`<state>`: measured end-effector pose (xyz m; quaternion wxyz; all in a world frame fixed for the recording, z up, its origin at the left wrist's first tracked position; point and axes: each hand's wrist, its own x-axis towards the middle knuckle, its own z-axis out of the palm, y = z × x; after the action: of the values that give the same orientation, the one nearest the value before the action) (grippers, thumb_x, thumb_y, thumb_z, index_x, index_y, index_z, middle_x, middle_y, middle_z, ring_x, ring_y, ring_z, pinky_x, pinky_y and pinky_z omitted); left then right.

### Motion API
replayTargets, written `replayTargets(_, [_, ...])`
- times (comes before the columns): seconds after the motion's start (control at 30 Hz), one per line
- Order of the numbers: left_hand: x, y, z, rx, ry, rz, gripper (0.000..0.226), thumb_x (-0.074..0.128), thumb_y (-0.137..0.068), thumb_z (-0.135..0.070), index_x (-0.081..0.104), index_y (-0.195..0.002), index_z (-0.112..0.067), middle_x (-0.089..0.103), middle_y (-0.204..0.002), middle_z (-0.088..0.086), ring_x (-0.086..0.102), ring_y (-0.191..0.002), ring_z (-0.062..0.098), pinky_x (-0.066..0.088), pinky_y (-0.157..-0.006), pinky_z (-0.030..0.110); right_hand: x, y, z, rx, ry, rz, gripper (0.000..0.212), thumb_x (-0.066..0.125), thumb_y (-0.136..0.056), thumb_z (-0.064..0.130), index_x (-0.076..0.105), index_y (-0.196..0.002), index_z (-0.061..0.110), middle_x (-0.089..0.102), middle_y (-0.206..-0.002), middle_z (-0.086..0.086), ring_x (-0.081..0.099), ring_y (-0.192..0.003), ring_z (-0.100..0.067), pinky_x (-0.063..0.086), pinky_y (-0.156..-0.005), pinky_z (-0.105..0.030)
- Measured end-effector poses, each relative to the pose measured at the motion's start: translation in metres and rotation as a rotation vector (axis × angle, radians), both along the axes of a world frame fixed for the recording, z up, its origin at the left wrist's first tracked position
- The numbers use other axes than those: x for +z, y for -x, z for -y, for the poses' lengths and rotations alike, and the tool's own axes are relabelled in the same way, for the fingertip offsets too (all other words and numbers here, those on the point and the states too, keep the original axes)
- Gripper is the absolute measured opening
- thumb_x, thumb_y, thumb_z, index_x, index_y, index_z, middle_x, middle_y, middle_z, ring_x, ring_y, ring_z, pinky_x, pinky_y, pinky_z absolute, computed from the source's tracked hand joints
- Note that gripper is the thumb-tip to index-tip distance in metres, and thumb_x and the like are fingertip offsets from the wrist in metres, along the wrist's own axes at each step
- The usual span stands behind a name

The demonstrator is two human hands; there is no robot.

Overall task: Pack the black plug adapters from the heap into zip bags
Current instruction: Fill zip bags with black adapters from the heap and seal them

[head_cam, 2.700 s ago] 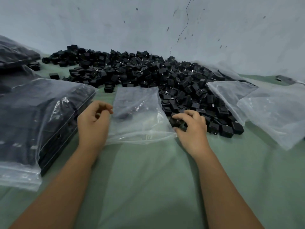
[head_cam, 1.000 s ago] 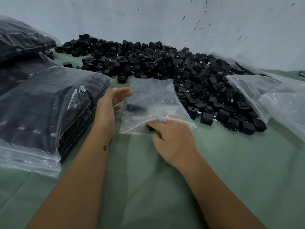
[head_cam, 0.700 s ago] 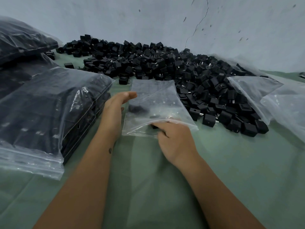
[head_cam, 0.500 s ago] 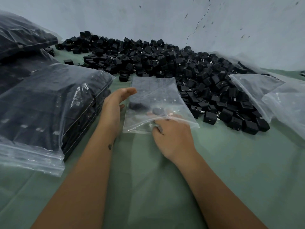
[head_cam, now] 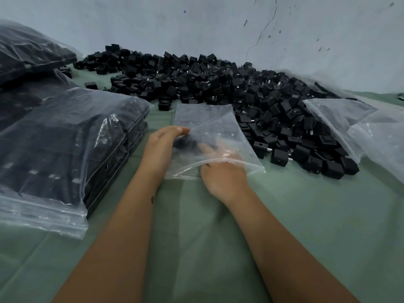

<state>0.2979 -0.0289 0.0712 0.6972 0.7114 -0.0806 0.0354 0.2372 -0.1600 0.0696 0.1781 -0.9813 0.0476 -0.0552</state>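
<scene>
A big heap of black plug adapters lies along the wall on the green cloth. In front of it lies a clear zip bag, mouth towards me. My right hand is inside the mouth. Through the plastic its fingers look stretched out, reaching a few dark adapters in the bag. My left hand rests with straight fingers against the bag's left edge, beside those adapters. The plastic blurs the fingertips.
A large filled bag of adapters lies at the left, with more filled bags behind it. Empty clear bags lie at the right over the heap's edge. Green cloth covers the table towards me.
My right hand took adapters from the heap's edge and pushed deeper into the bag's mouth. My left hand opened flat against the bag's left side.
</scene>
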Motion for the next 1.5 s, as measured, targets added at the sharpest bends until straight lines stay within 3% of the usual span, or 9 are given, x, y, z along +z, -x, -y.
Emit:
replayTargets(0.17, [0.001,0.0,0.003,0.024,0.026,0.017,0.022,0.053,-0.095,-0.012,0.074,-0.093,-0.018,0.071,-0.09,-0.015,0.059,-0.075,-0.018,0.039,-0.062,-0.001,-0.006,0.002,0.006,-0.012,0.039,0.073,0.027,0.031,-0.094,0.031,0.057,-0.088,0.027,0.057,-0.08,0.0,0.054,-0.092,-0.022,0.035,-0.088,-0.035])
replayTargets(0.27, [0.002,0.003,0.003,0.056,0.003,0.089,0.024,0.055,-0.094,-0.011,0.074,-0.087,-0.024,0.072,-0.088,-0.017,0.059,-0.08,-0.014,0.042,-0.066,0.001,-0.006,0.0,0.008,0.007,0.054,-0.067,0.038,0.027,-0.096,0.034,0.056,-0.12,0.025,0.06,-0.12,-0.004,0.046,-0.121,-0.027,0.025,-0.11,-0.043])
replayTargets(0.37, [0.004,0.008,0.003,0.007,-0.061,0.175,0.027,0.055,-0.093,-0.01,0.074,-0.088,-0.028,0.073,-0.098,-0.006,0.061,-0.091,0.0,0.046,-0.077,0.009,-0.009,0.001,0.008,0.079,0.093,-0.039,0.049,0.026,-0.098,0.035,0.028,-0.146,0.03,0.034,-0.151,-0.001,0.019,-0.141,-0.025,-0.001,-0.115,-0.043])
replayTargets(0.53, [0.004,0.018,0.01,-0.131,-0.342,0.304,0.025,0.06,-0.091,-0.003,0.075,-0.104,-0.019,0.068,-0.104,-0.012,0.06,-0.102,-0.003,0.041,-0.09,0.007,-0.003,0.015,0.003,0.104,0.183,0.286,0.027,0.04,-0.091,0.027,0.064,-0.097,0.016,0.067,-0.088,-0.005,0.059,-0.085,-0.028,0.04,-0.086,-0.038])
replayTargets(0.67, [0.002,0.021,0.007,-0.162,-0.555,0.359,0.023,0.062,-0.091,-0.006,0.075,-0.108,-0.015,0.061,-0.097,-0.021,0.051,-0.101,-0.009,0.032,-0.085,-0.003,0.003,0.033,0.009,0.216,0.107,0.694,0.026,0.044,-0.079,0.018,0.065,-0.068,0.008,0.06,-0.065,-0.006,0.054,-0.061,-0.025,0.04,-0.059,-0.032])
replayTargets(0.77, [-0.001,0.02,0.007,-0.165,-0.653,0.382,0.023,0.062,-0.091,-0.008,0.074,-0.108,-0.015,0.067,-0.109,-0.008,0.053,-0.116,0.008,0.034,-0.097,0.015,0.008,0.039,0.029,0.094,0.006,0.891,0.021,0.047,-0.079,0.012,0.066,-0.076,0.006,0.059,-0.069,-0.005,0.05,-0.065,-0.024,0.04,-0.058,-0.034])
replayTargets(0.9, [-0.003,0.019,0.008,-0.16,-0.735,0.411,0.023,0.062,-0.09,-0.009,0.074,-0.108,-0.016,0.069,-0.116,-0.001,0.054,-0.121,0.018,0.037,-0.106,0.03,0.007,0.033,0.071,-0.181,-0.134,0.744,0.039,0.044,-0.083,0.008,0.064,-0.116,0.014,0.061,-0.104,-0.003,0.051,-0.097,-0.024,0.042,-0.083,-0.038])
replayTargets(1.07, [-0.006,0.017,0.008,-0.158,-0.762,0.42,0.022,0.062,-0.09,-0.01,0.075,-0.107,-0.018,0.07,-0.116,-0.005,0.053,-0.121,0.018,0.037,-0.108,0.038,-0.005,0.021,0.1,-0.22,-0.081,0.276,0.059,0.042,-0.091,0.016,0.031,-0.145,0.036,0.026,-0.153,0.008,0.016,-0.139,-0.016,0.009,-0.114,-0.038])
replayTargets(1.5, [0.003,0.026,0.008,-0.218,-0.825,0.414,0.045,0.052,-0.077,-0.044,0.074,-0.108,-0.022,0.067,-0.12,-0.006,0.052,-0.122,0.017,0.035,-0.11,0.041,-0.008,0.021,0.1,-0.279,0.099,0.453,0.025,0.065,-0.081,0.022,0.054,-0.104,0.026,0.053,-0.111,0.008,0.042,-0.106,-0.019,0.026,-0.091,-0.031])
